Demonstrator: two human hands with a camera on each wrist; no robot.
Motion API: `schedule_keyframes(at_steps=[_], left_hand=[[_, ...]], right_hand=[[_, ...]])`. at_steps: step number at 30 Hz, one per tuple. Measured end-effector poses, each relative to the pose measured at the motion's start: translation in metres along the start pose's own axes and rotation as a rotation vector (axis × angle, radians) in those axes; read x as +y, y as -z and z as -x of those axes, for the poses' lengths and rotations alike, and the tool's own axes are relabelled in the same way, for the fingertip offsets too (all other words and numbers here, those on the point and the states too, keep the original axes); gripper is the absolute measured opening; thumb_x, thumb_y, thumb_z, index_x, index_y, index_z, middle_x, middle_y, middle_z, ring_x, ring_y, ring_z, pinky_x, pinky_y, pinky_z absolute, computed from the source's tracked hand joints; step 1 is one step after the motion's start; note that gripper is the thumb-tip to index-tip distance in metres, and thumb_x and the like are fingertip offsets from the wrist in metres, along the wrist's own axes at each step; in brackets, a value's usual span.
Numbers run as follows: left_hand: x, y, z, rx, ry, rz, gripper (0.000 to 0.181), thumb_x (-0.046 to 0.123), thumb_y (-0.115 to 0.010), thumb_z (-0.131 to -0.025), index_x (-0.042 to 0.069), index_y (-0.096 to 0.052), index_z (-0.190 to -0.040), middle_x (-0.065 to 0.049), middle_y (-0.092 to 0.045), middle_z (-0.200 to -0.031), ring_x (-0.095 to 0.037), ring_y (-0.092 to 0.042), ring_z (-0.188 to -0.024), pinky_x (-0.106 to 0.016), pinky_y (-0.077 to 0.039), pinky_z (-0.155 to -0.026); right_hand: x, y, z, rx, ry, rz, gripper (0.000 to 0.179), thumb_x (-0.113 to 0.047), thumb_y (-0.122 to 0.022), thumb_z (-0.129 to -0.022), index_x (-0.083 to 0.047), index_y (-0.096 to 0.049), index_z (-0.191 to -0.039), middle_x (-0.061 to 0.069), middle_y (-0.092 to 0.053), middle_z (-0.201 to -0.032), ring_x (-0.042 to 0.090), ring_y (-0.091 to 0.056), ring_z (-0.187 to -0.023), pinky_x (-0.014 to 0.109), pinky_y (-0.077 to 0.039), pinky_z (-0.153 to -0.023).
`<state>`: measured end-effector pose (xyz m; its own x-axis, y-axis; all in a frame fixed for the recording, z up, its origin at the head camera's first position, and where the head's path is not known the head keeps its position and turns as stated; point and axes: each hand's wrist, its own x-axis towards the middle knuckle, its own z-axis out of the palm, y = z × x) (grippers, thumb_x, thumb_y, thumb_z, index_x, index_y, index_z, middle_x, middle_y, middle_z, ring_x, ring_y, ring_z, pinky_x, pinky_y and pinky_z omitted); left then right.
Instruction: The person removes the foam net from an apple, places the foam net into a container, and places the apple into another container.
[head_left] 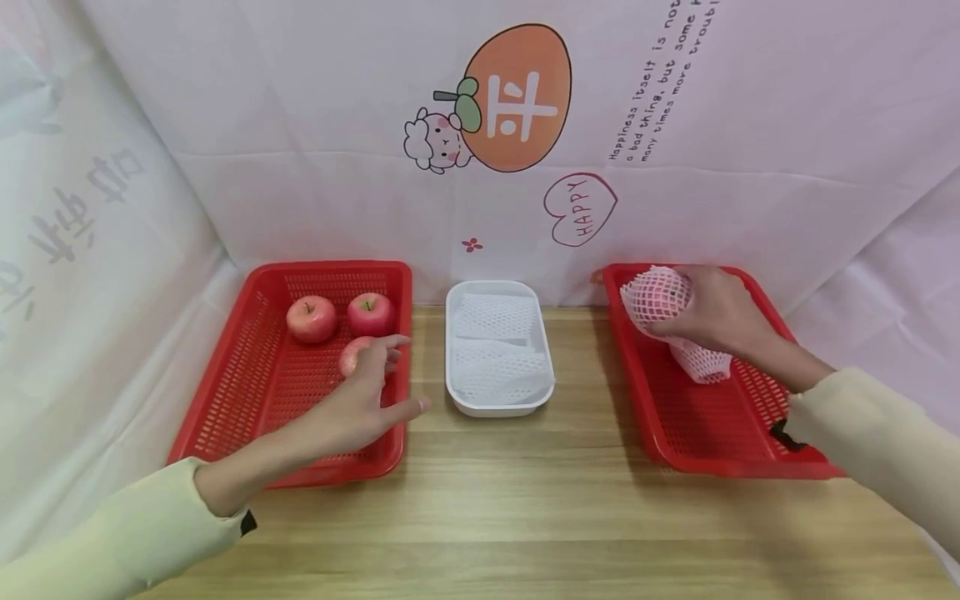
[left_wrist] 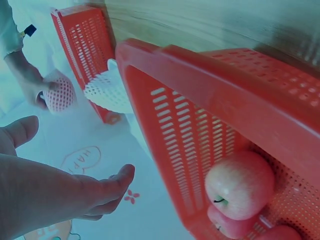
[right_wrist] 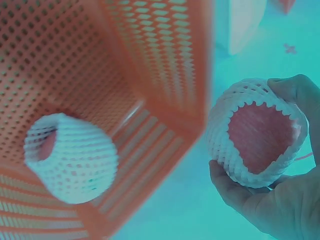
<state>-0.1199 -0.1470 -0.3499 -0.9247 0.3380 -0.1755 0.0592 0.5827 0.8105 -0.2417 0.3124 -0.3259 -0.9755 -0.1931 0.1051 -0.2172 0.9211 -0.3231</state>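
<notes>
In the head view my right hand (head_left: 716,308) grips an apple in a white foam net (head_left: 657,297) over the back of the right red basket (head_left: 645,408). The right wrist view shows the red skin of this netted apple (right_wrist: 260,135) through the net's open end. A second netted apple (right_wrist: 75,160) lies inside that basket. My left hand (head_left: 363,400) hovers over the inner edge of the left red basket (head_left: 397,462), fingers spread and holding nothing. Below it are three bare apples, one of them (head_left: 351,357) partly hidden by the fingers.
Between the baskets, a white tray (head_left: 500,410) holds white foam nets (head_left: 498,367). Everything stands on a wooden table (head_left: 517,500). A printed white cloth (head_left: 337,200) hangs right behind the baskets and along both sides.
</notes>
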Motion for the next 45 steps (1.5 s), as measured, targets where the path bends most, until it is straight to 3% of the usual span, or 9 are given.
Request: schedule_keyframes(at_steps=[7, 10, 17, 22, 37, 45], left_hand=[[0.007, -0.009, 0.007, -0.019, -0.061, 0.02, 0.082, 0.032, -0.072, -0.099, 0.006, -0.024, -0.16, -0.022, -0.036, -0.157, -0.045, -0.036, -0.148, -0.062, -0.037, -0.12], [0.01, -0.013, 0.01, -0.017, -0.095, 0.048, 0.08, 0.031, -0.073, -0.099, 0.005, -0.026, -0.158, -0.023, -0.039, -0.155, -0.045, -0.04, -0.146, -0.061, -0.036, -0.121], [0.013, -0.023, 0.016, -0.008, -0.125, 0.045, 0.077, 0.029, -0.075, -0.097, 0.006, -0.031, -0.156, -0.018, -0.044, -0.153, -0.04, -0.042, -0.144, -0.06, -0.038, -0.119], [0.011, -0.032, 0.02, -0.035, -0.133, 0.061, 0.078, 0.029, -0.075, -0.097, 0.006, -0.032, -0.157, -0.017, -0.042, -0.154, -0.037, -0.039, -0.146, -0.061, -0.037, -0.119], [0.009, -0.065, 0.033, -0.073, -0.103, 0.038, 0.081, 0.037, -0.078, -0.094, 0.01, -0.035, -0.158, -0.021, -0.044, -0.158, -0.038, -0.041, -0.149, -0.065, -0.037, -0.119], [-0.004, -0.087, 0.037, -0.092, -0.145, 0.048, 0.086, 0.039, -0.078, -0.095, 0.01, -0.032, -0.162, -0.02, -0.041, -0.162, -0.037, -0.038, -0.152, -0.063, -0.036, -0.12]], right_hand=[[-0.039, 0.006, 0.019, -0.028, 0.066, -0.032, 0.087, -0.029, -0.1, -0.067, 0.0, -0.057, -0.136, 0.02, -0.066, -0.121, 0.035, -0.061, -0.104, 0.057, -0.061, -0.084], [-0.056, 0.004, 0.028, -0.044, 0.1, -0.056, 0.093, -0.026, -0.101, -0.065, 0.002, -0.054, -0.14, 0.021, -0.063, -0.126, 0.037, -0.06, -0.109, 0.06, -0.061, -0.087], [-0.086, -0.01, 0.046, -0.031, 0.251, -0.06, 0.087, -0.021, -0.101, -0.062, 0.003, -0.061, -0.135, 0.016, -0.067, -0.116, 0.03, -0.066, -0.099, 0.05, -0.064, -0.083], [-0.1, -0.025, 0.057, -0.054, 0.298, -0.078, 0.09, -0.021, -0.102, -0.06, -0.002, -0.061, -0.137, 0.012, -0.067, -0.118, 0.026, -0.066, -0.099, 0.046, -0.065, -0.083], [-0.117, -0.069, 0.085, -0.118, 0.466, -0.112, 0.083, -0.019, -0.101, -0.059, -0.002, -0.063, -0.13, 0.006, -0.066, -0.122, 0.015, -0.065, -0.1, 0.036, -0.063, -0.086], [-0.121, -0.096, 0.101, -0.176, 0.494, -0.165, 0.085, -0.014, -0.1, -0.056, -0.004, -0.062, -0.131, 0.005, -0.066, -0.121, 0.014, -0.066, -0.099, 0.033, -0.062, -0.086]])
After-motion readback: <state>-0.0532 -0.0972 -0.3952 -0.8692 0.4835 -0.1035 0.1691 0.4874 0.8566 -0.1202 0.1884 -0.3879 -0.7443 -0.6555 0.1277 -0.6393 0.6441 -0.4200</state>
